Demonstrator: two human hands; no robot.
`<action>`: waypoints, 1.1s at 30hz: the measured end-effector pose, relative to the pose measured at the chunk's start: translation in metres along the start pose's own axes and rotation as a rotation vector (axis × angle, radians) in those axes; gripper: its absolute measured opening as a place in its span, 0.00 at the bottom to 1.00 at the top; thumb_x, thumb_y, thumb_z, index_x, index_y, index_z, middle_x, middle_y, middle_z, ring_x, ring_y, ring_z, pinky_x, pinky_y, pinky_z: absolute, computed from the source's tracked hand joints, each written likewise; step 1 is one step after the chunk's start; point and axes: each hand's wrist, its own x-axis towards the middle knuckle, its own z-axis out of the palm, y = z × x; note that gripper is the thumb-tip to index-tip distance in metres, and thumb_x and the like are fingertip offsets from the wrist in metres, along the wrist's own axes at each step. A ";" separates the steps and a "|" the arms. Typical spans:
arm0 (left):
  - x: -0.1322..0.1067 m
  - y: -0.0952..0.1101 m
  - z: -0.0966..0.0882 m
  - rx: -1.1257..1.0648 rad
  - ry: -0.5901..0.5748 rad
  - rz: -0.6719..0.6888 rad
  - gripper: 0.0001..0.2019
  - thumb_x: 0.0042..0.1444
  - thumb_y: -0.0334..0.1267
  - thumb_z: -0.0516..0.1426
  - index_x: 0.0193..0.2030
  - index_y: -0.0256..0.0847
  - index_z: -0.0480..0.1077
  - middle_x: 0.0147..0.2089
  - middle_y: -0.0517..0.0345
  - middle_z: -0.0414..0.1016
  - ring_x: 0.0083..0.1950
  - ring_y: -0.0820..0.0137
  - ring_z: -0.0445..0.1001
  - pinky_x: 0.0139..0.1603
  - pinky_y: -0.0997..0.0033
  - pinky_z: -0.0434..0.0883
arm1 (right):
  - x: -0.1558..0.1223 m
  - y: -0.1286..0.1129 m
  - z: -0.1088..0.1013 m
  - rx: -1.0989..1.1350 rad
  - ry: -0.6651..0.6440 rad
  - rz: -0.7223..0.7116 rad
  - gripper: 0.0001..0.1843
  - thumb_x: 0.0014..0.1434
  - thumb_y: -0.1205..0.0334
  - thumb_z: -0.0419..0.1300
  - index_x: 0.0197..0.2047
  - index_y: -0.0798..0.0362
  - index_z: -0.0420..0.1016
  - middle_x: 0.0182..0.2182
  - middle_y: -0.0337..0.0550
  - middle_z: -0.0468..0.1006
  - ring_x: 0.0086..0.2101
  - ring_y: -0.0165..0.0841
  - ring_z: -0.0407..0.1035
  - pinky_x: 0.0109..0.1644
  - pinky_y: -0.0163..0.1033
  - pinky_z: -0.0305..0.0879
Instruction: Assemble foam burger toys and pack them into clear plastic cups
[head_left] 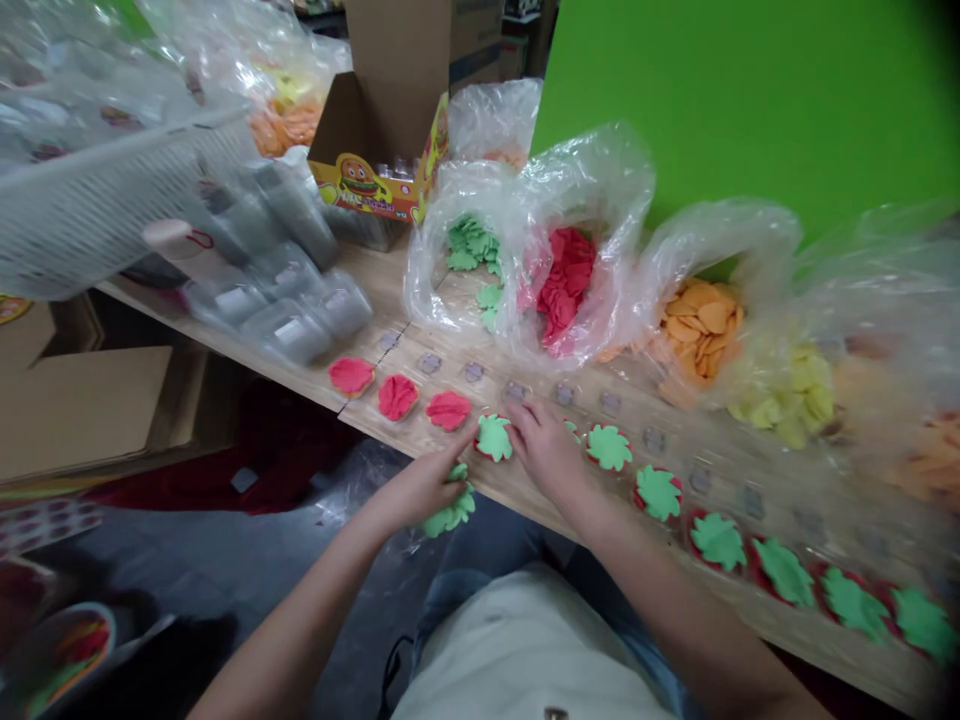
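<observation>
My left hand (427,487) is closed around a bunch of green leaf-shaped pieces (452,510) at the front edge of the wooden board (525,385). My right hand (544,448) rests on the board with fingers pinched at a green leaf piece (493,437) lying on a red piece. A row of red pieces topped with green leaves (660,492) runs to the right along the board. Three bare red pieces (397,396) lie to the left of my hands.
Clear plastic bags behind the row hold green (471,245), red (566,280), orange (701,320) and yellow (795,395) pieces. A cardboard box with a burger picture (375,180) and clear containers (300,310) stand at the back left. A green wall (750,100) is behind.
</observation>
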 end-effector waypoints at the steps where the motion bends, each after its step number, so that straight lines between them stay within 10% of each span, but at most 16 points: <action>1: 0.002 -0.001 0.001 0.040 -0.008 0.006 0.40 0.47 0.28 0.52 0.66 0.48 0.39 0.63 0.52 0.57 0.56 0.63 0.64 0.54 0.65 0.61 | -0.010 -0.002 -0.001 -0.044 0.013 -0.002 0.16 0.60 0.65 0.50 0.51 0.55 0.68 0.43 0.50 0.71 0.46 0.39 0.63 0.49 0.43 0.60; 7: 0.013 -0.002 -0.003 0.160 -0.093 -0.034 0.41 0.46 0.28 0.53 0.67 0.41 0.37 0.62 0.43 0.58 0.53 0.60 0.67 0.52 0.62 0.62 | -0.054 -0.018 0.014 -0.202 -0.015 -0.004 0.25 0.58 0.62 0.51 0.59 0.54 0.58 0.60 0.49 0.56 0.61 0.48 0.40 0.59 0.55 0.44; 11: 0.009 0.003 -0.018 0.010 -0.020 -0.001 0.34 0.46 0.32 0.55 0.62 0.42 0.52 0.60 0.48 0.62 0.55 0.62 0.65 0.53 0.64 0.61 | -0.049 -0.020 0.008 -0.134 -0.009 0.004 0.26 0.56 0.64 0.53 0.59 0.55 0.59 0.60 0.51 0.56 0.61 0.49 0.39 0.60 0.58 0.40; 17: 0.002 0.019 -0.025 -0.545 0.296 -0.151 0.17 0.54 0.48 0.52 0.44 0.41 0.67 0.37 0.58 0.72 0.34 0.71 0.70 0.33 0.74 0.67 | -0.010 -0.041 0.000 0.644 -0.081 0.204 0.18 0.59 0.56 0.50 0.49 0.53 0.68 0.40 0.47 0.74 0.40 0.36 0.67 0.45 0.43 0.65; 20: 0.004 0.019 -0.026 -0.646 0.378 -0.113 0.16 0.53 0.49 0.53 0.42 0.40 0.68 0.38 0.58 0.71 0.35 0.71 0.69 0.33 0.76 0.67 | 0.017 -0.050 0.015 1.092 -0.275 0.393 0.15 0.54 0.50 0.54 0.37 0.53 0.70 0.27 0.39 0.73 0.26 0.30 0.67 0.27 0.35 0.65; 23: -0.002 0.004 -0.034 -0.691 0.415 -0.200 0.17 0.49 0.47 0.57 0.43 0.40 0.67 0.34 0.59 0.69 0.28 0.75 0.68 0.28 0.77 0.66 | 0.042 -0.043 0.024 1.252 -0.189 0.514 0.16 0.50 0.49 0.57 0.35 0.54 0.69 0.24 0.36 0.70 0.22 0.27 0.64 0.22 0.31 0.61; 28: -0.024 -0.024 -0.049 -0.654 0.434 -0.327 0.20 0.47 0.47 0.58 0.46 0.40 0.66 0.25 0.64 0.65 0.20 0.76 0.65 0.20 0.78 0.63 | 0.073 -0.031 0.029 1.069 -0.162 0.407 0.12 0.50 0.55 0.58 0.34 0.54 0.69 0.24 0.35 0.70 0.23 0.27 0.64 0.24 0.31 0.59; 33: -0.028 -0.024 -0.046 -0.225 0.438 -0.180 0.26 0.51 0.41 0.56 0.57 0.44 0.61 0.42 0.54 0.74 0.38 0.67 0.73 0.40 0.68 0.68 | 0.082 -0.046 0.048 0.527 -0.178 0.091 0.07 0.55 0.63 0.55 0.37 0.53 0.72 0.31 0.41 0.74 0.33 0.31 0.67 0.37 0.35 0.60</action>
